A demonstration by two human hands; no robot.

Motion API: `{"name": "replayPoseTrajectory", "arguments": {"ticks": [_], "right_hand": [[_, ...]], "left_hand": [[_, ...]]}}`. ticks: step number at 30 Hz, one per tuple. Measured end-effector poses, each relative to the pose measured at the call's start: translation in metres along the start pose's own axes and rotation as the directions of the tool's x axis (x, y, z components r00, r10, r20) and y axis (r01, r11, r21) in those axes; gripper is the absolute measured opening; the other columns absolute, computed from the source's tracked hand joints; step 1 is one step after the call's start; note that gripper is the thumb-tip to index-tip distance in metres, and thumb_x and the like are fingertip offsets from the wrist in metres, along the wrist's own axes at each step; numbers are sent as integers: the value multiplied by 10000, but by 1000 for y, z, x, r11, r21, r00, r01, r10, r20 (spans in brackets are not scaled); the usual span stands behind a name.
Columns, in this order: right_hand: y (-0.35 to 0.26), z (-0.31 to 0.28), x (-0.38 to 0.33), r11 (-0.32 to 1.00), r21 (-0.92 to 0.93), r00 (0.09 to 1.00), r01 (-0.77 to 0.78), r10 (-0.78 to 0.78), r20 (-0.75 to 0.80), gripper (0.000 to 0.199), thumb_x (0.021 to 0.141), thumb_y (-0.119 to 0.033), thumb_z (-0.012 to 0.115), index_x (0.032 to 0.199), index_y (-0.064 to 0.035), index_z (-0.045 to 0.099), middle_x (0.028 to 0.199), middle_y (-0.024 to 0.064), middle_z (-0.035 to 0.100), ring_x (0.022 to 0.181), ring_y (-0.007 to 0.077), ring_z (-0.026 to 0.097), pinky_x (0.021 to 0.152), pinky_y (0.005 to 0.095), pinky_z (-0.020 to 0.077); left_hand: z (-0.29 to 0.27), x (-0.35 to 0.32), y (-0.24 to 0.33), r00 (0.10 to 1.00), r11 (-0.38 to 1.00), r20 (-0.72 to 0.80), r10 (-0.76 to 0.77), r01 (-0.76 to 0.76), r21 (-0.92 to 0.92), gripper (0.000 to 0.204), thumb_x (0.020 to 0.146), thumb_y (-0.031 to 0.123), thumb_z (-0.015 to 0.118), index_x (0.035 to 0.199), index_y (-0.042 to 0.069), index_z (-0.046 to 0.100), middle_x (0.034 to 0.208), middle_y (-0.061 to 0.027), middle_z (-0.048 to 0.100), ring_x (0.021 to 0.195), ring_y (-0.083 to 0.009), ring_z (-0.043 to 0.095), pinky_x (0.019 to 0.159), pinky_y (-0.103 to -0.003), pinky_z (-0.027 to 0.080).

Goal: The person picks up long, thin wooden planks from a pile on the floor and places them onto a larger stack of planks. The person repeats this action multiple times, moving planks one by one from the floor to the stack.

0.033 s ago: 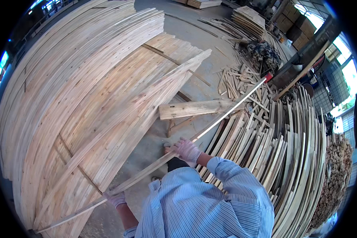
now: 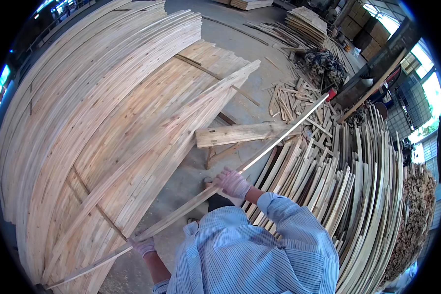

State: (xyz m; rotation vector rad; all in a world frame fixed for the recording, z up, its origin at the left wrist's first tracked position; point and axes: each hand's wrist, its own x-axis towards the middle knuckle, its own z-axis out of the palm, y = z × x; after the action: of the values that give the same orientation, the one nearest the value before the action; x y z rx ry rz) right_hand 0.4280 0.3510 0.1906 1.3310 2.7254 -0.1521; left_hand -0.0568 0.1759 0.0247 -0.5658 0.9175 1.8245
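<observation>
Across my front runs a long, thin wooden strip, slanting from lower left to upper right. My right hand, in a pale work glove, is closed over the strip near its middle. Lower down on the left, my gloved left hand grips the same strip, its fingers partly hidden. The strip's lower part passes over the near edge of a large stack of planed planks. Its far end reaches up to a red object by a dark post. One plank lies askew on top of the stack.
At my right stands a dense row of narrow wooden strips. A short board rests on a low wooden support ahead. Beyond it lie scattered offcuts, a dark tangled heap and stacked boards. The dark post rises at far right.
My right hand has shifted very slightly up along the strip. The strip and my left hand look almost unmoved.
</observation>
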Motion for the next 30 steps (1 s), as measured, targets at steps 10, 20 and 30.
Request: {"name": "replayPoseTrajectory", "arguments": {"ticks": [10,20,30], "right_hand": [[59,3,-39,986,164,981,-21,52,-187,265,789,-151,612,1020,-23,637,919,179,632,918,372,590,993,507,407],[167,42,-63,950,-308,988,-38,81,129,269,907,-332,550,993,-120,692,900,117,707,845,335,678,756,487,513],[221,57,-35,917,-382,971,114,-22,237,289,921,-332,505,1025,-127,680,948,105,699,905,319,675,788,467,511]], "left_hand": [[21,-45,-69,997,991,-20,80,-82,-108,278,917,359,558,1004,95,553,872,-115,594,823,-304,606,763,-496,528],[29,-91,-191,992,974,-95,-78,55,-219,206,938,276,568,982,74,573,871,-107,638,853,-296,644,805,-497,545],[42,-124,-207,983,953,8,-183,179,-244,161,912,192,622,983,46,619,909,-113,659,878,-293,650,820,-480,548]]}}
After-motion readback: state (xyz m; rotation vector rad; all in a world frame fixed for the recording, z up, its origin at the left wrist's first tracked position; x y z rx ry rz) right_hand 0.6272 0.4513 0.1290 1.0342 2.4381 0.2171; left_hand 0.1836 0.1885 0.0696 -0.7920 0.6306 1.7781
